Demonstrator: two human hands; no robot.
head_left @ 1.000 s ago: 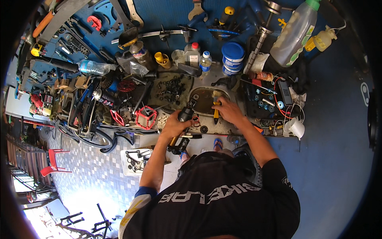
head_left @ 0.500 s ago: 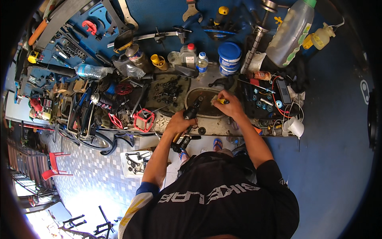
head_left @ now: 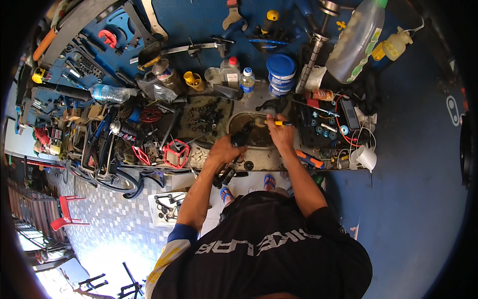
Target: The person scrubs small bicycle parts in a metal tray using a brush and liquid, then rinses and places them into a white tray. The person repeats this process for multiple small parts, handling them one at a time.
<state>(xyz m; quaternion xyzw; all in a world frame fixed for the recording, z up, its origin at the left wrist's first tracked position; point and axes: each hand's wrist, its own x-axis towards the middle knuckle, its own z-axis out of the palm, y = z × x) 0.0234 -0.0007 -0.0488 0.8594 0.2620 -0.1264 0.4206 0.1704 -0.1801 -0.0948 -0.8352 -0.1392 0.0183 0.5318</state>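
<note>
Bending over the cluttered workbench [head_left: 279, 162], we are seen mid-job on a small dark bicycle part [head_left: 242, 138], which sits at the near-left rim of the shallow metal tray [head_left: 259, 130] close to the bench's front edge. Our left hand [head_left: 224, 149] has its fingers wrapped around the part, pinning it in place. Our right hand [head_left: 280, 133] is closed on a yellow-handled tool [head_left: 280, 122], its tip aimed left across the tray toward the part. By our reading, this is the loosening or cleaning stage; the next move looks to call for a firm left-hand hold while the tool is worked into the piece.

Whatever lies in the tray's dark, grimy bottom we cannot make out. To its left, a flat tray [head_left: 205, 115] holds a scatter of small black nuts and bits. Toward the back edge stand a blue tub [head_left: 281, 72] with its lid on and a small clear bottle [head_left: 247, 79], capped. A large translucent bottle [head_left: 356, 42] leans at the far right corner.
</note>
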